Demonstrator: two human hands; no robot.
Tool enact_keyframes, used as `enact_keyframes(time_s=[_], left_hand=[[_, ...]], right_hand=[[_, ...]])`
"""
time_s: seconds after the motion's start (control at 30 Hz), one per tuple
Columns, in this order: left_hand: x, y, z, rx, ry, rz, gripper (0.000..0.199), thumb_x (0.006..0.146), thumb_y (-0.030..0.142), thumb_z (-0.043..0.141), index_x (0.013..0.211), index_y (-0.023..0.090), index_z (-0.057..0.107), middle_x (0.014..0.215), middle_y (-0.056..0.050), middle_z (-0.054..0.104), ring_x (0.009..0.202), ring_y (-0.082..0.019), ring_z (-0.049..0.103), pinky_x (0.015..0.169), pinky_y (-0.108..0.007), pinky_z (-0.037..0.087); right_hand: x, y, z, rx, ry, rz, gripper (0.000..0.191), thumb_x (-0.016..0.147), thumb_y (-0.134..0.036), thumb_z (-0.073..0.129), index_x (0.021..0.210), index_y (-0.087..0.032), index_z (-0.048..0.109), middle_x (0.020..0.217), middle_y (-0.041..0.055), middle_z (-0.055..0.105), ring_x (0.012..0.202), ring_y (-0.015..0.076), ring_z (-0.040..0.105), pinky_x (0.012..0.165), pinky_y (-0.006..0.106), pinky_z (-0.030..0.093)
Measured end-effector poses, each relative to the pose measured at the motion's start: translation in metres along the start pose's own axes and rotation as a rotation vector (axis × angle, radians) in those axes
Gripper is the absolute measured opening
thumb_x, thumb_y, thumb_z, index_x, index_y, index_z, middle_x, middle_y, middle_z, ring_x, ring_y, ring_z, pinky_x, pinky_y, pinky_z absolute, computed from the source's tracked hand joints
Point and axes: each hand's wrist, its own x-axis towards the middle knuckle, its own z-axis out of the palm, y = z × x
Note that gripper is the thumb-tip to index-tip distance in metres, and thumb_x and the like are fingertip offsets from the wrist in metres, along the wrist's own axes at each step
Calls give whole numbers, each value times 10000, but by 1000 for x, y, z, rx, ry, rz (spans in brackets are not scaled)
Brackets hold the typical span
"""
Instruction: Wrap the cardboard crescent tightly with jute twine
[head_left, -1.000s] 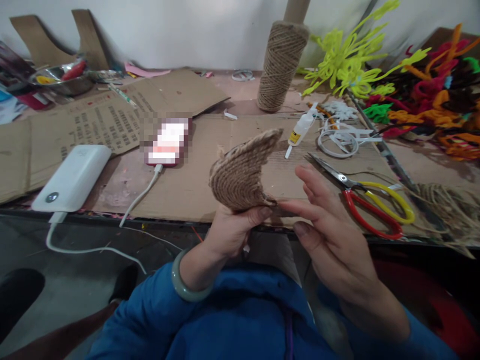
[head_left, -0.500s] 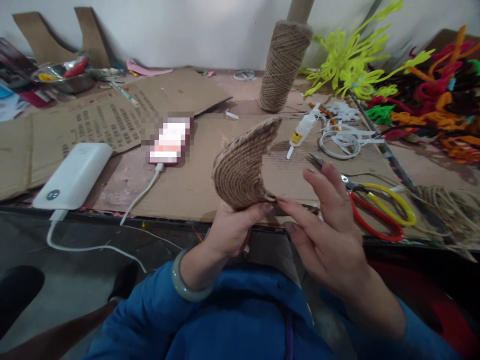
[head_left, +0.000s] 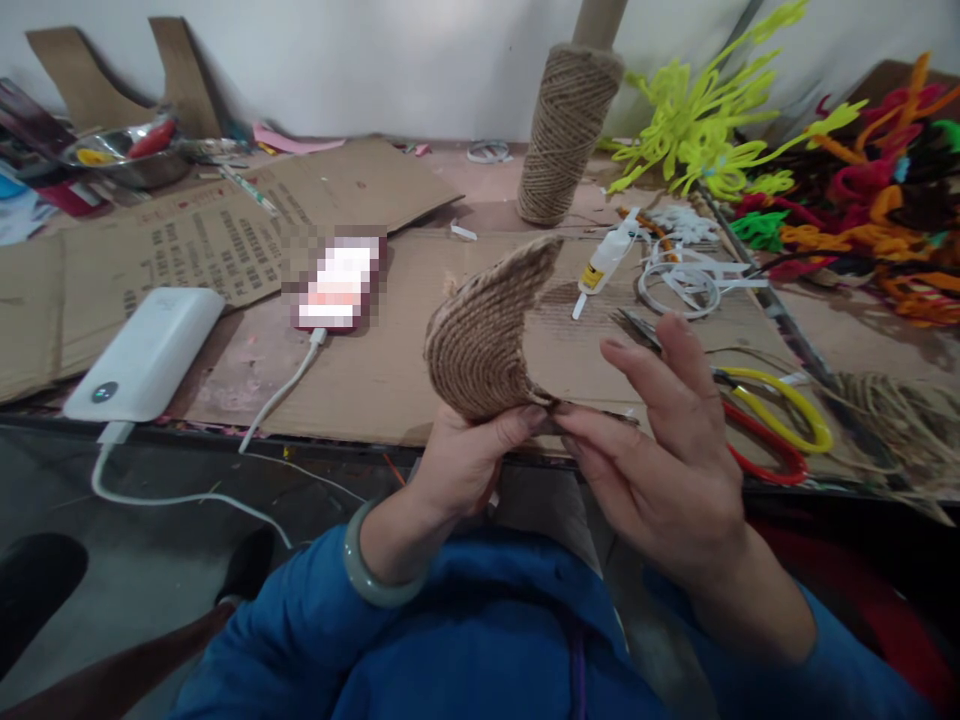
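Observation:
A curved, leaf-shaped piece of coiled jute twine (head_left: 480, 345) stands tilted up over the table's front edge. My left hand (head_left: 469, 460) grips it from below, thumb pressed on its lower rim. At the piece's lower right corner, my right hand (head_left: 667, 450) pinches with thumb and index finger, while its other fingers are raised and spread. What lies between those two fingertips is mostly hidden, but they meet the corner of the jute. Scissors (head_left: 780, 425) with red and yellow handles lie behind my right hand, partly covered by it. A small glue bottle (head_left: 609, 255) lies beyond the piece.
A jute twine spool (head_left: 566, 135) stands at the back. White strips (head_left: 682, 285) curl near the glue bottle. Yellow pipe-cleaner flowers (head_left: 697, 130) fill the back right. A phone (head_left: 341, 282) and white power bank (head_left: 146, 350) with cables lie left, beside printed cardboard (head_left: 217, 240).
My right thumb has closed up toward the index finger at the jute's corner. The right hand has shifted slightly, covering more of the scissors. My left hand and the jute piece look still.

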Motion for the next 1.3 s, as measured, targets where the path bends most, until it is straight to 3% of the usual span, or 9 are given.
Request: enact_keyframes(time_s=[0.27,0.4,0.6,0.8,1.0,1.13,1.3], left_hand=[[1,-1,-3,4,-19,4,196,668,280,833,834,213,754,871,-22,771,969,-222,706,998,-372,515],[0,0,-1,-1,9,1,231,650,282,851,851,217,757,845,-4,772,832,-173,713,965,-336,532],[-1,1,0,30,33,11,250,638,317,862,844,219,759,843,-10,770,861,-184,715,937,-319,544],[-2,0,-1,18,17,22,264,648,288,856,887,224,764,842,-10,771,879,-196,719,928,-332,544],[-1,-1,-1,8,7,15,206,633,278,859,803,212,763,802,-7,769,847,-184,718,877,-297,557],[-1,-1,-2,0,-22,22,159,673,248,832,813,215,764,818,3,773,870,-161,716,874,-254,549],[-1,-1,-3,28,15,31,208,670,265,840,856,214,766,841,1,775,903,-170,713,942,-288,532]], right_hand=[[1,4,-4,240,-22,141,248,847,-128,621,1022,-300,656,1515,11,438,1468,361,278,1181,656,279],[1,8,-5,303,21,158,260,833,-99,631,1026,-274,631,1480,46,477,1463,339,299,1189,618,291],[10,10,-1,287,26,174,334,822,-217,681,1134,-285,582,1156,63,679,1351,330,471,1142,622,338],[21,8,2,287,-45,211,370,825,-175,649,1169,-274,555,883,27,699,1166,299,611,1071,596,397],[23,4,2,347,-60,264,400,820,-103,581,1174,-286,546,882,5,686,961,227,670,1001,504,466],[23,3,3,390,-77,296,411,819,-89,581,1182,-274,535,907,10,665,914,204,660,869,399,532],[22,4,1,456,-101,378,345,865,-130,560,1187,-251,535,943,25,666,919,193,662,839,363,542]])
